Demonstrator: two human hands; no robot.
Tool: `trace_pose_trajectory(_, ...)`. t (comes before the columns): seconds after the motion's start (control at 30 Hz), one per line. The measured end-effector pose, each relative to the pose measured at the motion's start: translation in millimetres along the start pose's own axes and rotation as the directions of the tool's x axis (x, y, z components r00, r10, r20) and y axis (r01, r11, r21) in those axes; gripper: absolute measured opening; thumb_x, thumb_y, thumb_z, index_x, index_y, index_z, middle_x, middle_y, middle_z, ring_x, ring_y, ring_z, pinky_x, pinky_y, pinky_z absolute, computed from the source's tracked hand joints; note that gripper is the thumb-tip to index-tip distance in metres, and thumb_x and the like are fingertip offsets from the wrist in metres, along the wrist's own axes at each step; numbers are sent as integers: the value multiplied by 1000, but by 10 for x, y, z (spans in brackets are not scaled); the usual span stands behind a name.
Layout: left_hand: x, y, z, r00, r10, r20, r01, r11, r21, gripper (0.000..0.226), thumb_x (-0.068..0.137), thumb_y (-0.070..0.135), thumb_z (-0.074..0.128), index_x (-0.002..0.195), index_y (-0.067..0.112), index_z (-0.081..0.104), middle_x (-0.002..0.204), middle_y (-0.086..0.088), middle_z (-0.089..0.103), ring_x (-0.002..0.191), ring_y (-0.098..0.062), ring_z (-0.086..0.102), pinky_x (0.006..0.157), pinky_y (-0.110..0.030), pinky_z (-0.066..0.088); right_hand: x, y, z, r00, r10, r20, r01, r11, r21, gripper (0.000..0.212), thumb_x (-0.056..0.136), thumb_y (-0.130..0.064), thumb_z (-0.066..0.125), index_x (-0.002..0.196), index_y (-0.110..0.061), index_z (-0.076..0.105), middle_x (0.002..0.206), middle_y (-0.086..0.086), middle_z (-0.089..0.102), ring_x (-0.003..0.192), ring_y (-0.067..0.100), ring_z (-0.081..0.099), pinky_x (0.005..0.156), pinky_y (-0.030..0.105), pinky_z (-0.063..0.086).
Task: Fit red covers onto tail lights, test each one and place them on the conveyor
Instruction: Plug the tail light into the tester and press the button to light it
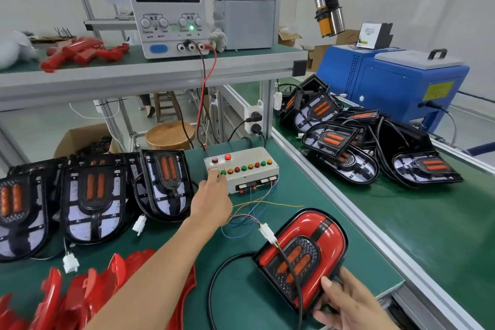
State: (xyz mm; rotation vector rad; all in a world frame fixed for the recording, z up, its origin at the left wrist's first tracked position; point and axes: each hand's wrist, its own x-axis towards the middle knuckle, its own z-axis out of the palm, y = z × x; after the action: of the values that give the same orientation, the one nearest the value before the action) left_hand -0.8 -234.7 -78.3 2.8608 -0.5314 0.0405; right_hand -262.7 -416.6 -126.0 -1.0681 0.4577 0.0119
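Observation:
A tail light with a red cover (318, 244) lies on the green bench at the lower right. My right hand (348, 300) grips its near edge, thumb on top. Its black cable ends in a white connector (266, 230) joined to the thin coloured wires of the white test box (246, 171). My left hand (211, 199) reaches to that box, and its fingertips touch the left end of the button row. Uncovered tail lights (93, 201) lie in a row on the left. Loose red covers (88, 295) are piled at the lower left.
A power supply (171, 8) on the shelf reads 0.000 A and 12.00 V, with red and black leads down to the test box. The green conveyor (428, 222) on the right carries several uncovered tail lights (348, 142). A blue machine (396, 83) stands behind it.

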Motion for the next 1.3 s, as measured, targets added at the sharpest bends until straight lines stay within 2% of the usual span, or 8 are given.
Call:
trace_pose_trajectory(0.17,32,43,21,1000,-15,11,15,1000,14,68,94,2,48,158,11,26,157,-10,28,127,-36,47,98,-40,47,-6,-21,18,1000,-20,-3,20,999,-34,54,77,-15,72,130,-18,62,106,35,65,76,34,68,65,41,64)
trace_pose_trajectory(0.27,71,57,14,1000,-11,15,10,999,50,71,96,6,49,160,16,21,154,-12,35,126,-37,48,97,-43,48,6,-25,23,999,-31,-15,30,999,-37,52,77,-15,70,128,-17,62,87,25,64,69,27,66,65,39,64)
trace_pose_trajectory(0.43,127,82,-29,999,-1,38,-2,997,80,75,94,6,50,160,21,18,148,-13,42,125,-39,50,97,-46,48,-7,-23,10,999,-39,-3,39,997,-64,51,79,-20,69,129,-16,60,77,20,61,65,23,63,64,36,63)
trace_pose_trajectory(0.67,150,84,-59,999,3,44,-6,997,79,71,94,8,54,157,21,24,143,-16,40,118,-40,54,88,-46,50,-12,-3,-8,998,-57,12,58,993,-102,49,82,-18,70,130,-15,61,88,24,61,74,28,65,63,33,62)
trace_pose_trajectory(0.8,160,76,-52,998,10,59,-16,995,102,74,95,8,52,160,21,20,149,-15,38,121,-40,51,94,-47,49,-14,-6,-13,998,-54,29,57,995,-80,50,81,-18,69,130,-13,60,81,24,61,70,27,64,62,32,62)
trace_pose_trajectory(1.1,176,64,-48,997,17,81,-27,992,122,77,95,7,53,160,25,18,155,-15,29,127,-42,45,93,-46,50,27,29,-51,999,-53,8,53,998,-40,52,76,-25,77,127,-22,65,84,20,64,74,27,66,68,37,62)
trace_pose_trajectory(1.2,161,56,-18,996,20,87,-31,991,131,76,94,7,54,159,27,20,153,-15,25,127,-40,40,88,-43,50,28,31,-52,999,-35,20,36,999,-22,48,73,-29,81,120,-29,71,86,19,65,76,29,66,71,39,63)
trace_pose_trajectory(1.3,156,59,4,996,8,92,-19,993,119,79,92,4,55,159,30,21,153,-16,21,125,-39,39,84,-42,49,10,28,-59,999,-25,34,26,999,-25,51,72,-30,84,121,-28,70,92,22,66,79,32,66,71,38,63)
